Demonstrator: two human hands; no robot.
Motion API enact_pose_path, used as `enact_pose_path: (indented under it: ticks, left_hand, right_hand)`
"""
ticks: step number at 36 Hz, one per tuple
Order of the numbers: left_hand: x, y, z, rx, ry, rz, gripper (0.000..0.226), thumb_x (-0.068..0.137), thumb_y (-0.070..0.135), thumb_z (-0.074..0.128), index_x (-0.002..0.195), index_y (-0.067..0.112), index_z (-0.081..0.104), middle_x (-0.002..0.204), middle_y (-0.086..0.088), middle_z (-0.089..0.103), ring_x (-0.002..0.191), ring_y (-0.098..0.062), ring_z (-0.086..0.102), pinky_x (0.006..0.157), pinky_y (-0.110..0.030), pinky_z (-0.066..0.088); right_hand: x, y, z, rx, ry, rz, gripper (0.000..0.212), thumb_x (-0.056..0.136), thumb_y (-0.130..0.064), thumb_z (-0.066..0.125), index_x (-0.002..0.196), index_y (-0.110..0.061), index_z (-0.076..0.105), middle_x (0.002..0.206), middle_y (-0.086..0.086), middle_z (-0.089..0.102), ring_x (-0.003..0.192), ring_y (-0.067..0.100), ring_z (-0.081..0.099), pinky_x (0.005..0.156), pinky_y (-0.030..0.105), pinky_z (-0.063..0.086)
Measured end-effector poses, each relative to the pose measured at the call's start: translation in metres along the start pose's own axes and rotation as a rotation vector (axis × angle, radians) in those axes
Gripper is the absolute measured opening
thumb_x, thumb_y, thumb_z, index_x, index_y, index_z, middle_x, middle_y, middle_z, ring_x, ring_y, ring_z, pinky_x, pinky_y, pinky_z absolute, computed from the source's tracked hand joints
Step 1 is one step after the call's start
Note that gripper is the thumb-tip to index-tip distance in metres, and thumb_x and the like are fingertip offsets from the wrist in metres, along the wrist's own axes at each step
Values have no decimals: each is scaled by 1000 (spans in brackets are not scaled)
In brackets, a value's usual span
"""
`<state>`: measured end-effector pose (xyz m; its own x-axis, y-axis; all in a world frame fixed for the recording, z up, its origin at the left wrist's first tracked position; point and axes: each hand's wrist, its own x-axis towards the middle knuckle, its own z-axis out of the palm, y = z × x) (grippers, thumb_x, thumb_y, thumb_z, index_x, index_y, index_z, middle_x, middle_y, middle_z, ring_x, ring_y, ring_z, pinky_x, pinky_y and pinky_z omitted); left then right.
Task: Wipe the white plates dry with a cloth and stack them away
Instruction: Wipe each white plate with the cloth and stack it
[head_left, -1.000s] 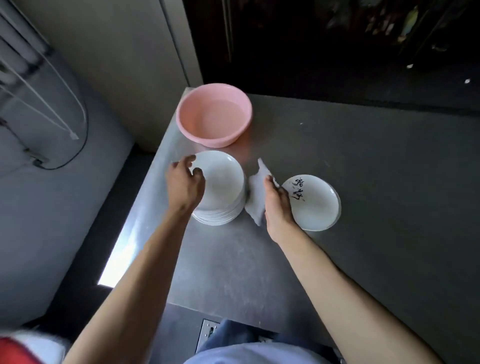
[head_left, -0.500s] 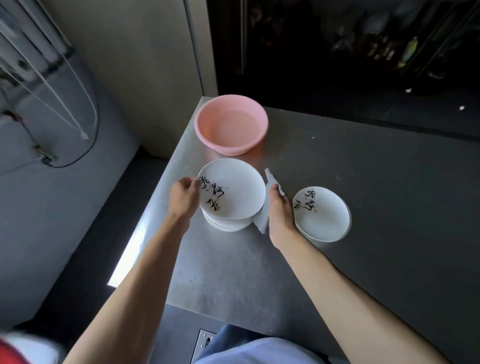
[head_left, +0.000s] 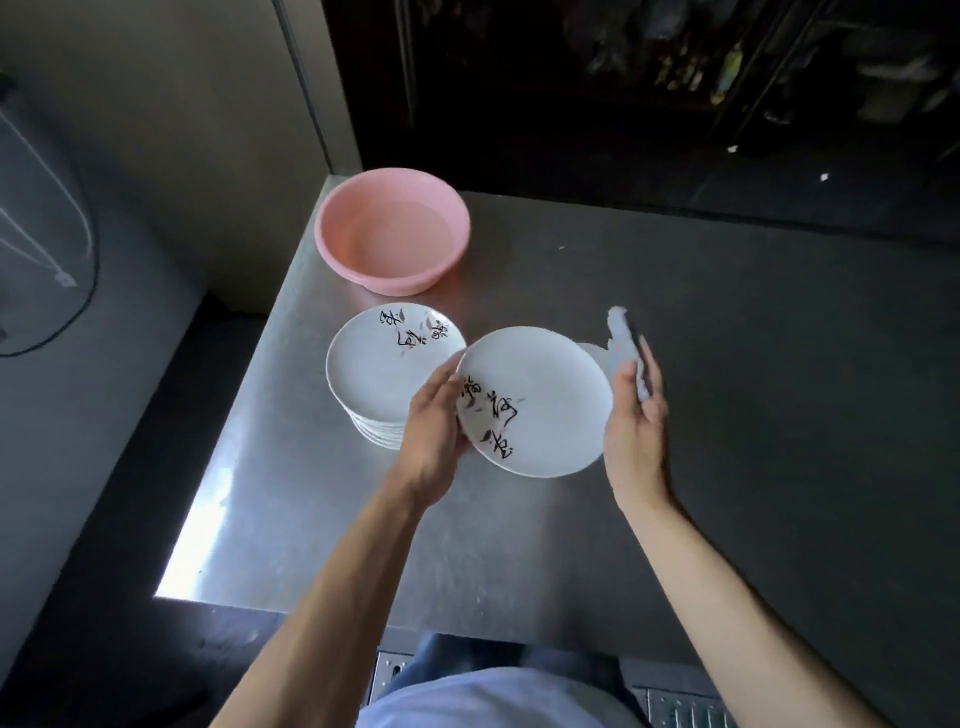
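My left hand (head_left: 432, 434) grips the left rim of a white plate (head_left: 545, 384) with black brush writing and holds it tilted above the steel table (head_left: 753, 395). My right hand (head_left: 635, 436) is at the plate's right rim and holds a white cloth (head_left: 621, 332) that sticks up past the fingers. A stack of white plates (head_left: 382, 371) with the same writing on top stands just left of the lifted plate. A sliver of another white plate (head_left: 591, 352) shows behind the lifted one.
A pink plastic basin (head_left: 392, 228) with water stands at the table's far left corner, behind the stack. The table's left edge drops to a dark floor. A dark shelf area lies beyond the far edge.
My left hand has lifted the top plate off the stack and brought it right, between both hands. My right hand has raised the cloth off the table to the plate's right rim.
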<state>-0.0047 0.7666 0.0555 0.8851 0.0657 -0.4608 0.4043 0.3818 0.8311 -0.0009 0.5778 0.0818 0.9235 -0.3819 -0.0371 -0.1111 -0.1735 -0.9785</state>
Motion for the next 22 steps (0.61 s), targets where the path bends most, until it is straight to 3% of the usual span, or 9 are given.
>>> enact_pose_path:
  ticks: [3, 9, 13, 16, 18, 20, 22]
  left_hand:
    - [-11, -30, 14, 35, -68, -49, 40, 111, 26, 38, 131, 42, 68, 130, 5, 72, 114, -15, 72, 70, -32, 59]
    - [-27, -85, 14, 116, -84, -178, 43, 112, 26, 33, 133, 46, 64, 130, 5, 72, 122, -23, 67, 83, -41, 61]
    - [-38, -111, 17, 167, -89, -269, 42, 114, 28, 34, 128, 50, 67, 121, 6, 76, 112, -18, 72, 76, -34, 61]
    - [-40, -124, 20, 157, -88, -312, 37, 114, 30, 36, 130, 42, 67, 121, 3, 77, 105, -16, 75, 70, -31, 60]
    - [-39, -129, 18, 131, -56, -332, 36, 115, 30, 37, 126, 35, 70, 119, -3, 78, 98, -16, 76, 65, -30, 59]
    - [-37, -132, 12, 96, -24, -351, 37, 115, 25, 35, 130, 31, 68, 121, -6, 77, 103, -20, 74, 70, -32, 60]
    - [-36, -134, 5, 78, 15, -365, 40, 114, 21, 33, 136, 32, 65, 122, -6, 77, 110, -26, 73, 74, -35, 59]
  right_hand:
    - [-8, 20, -15, -80, -30, 1, 38, 104, -41, 44, 142, -41, 47, 145, -23, 47, 133, -2, 44, 106, 19, 36]
    - [-37, 87, -28, -515, -199, -87, 40, 103, -18, 50, 141, -5, 54, 151, 9, 47, 146, 23, 35, 121, 42, 27]
    - [-53, 125, -19, -797, -452, 16, 53, 108, -30, 36, 155, -7, 31, 164, 10, 23, 153, 24, 15, 123, 31, 2]
    - [-71, 138, -13, -843, -678, -130, 54, 109, -29, 22, 157, -5, 16, 165, 15, 12, 154, 29, 5, 125, 35, -3]
    - [-83, 142, -14, -805, -796, -212, 54, 108, -29, 23, 157, -7, 17, 166, 10, 13, 155, 22, 2, 125, 31, -3]
    - [-91, 141, -22, -700, -854, -212, 54, 107, -31, 34, 157, -14, 23, 164, -5, 14, 152, 3, -1, 122, 19, -4]
    - [-97, 138, -34, -661, -919, -246, 52, 107, -34, 36, 155, -18, 30, 160, -15, 17, 150, -5, 4, 121, 16, 0]
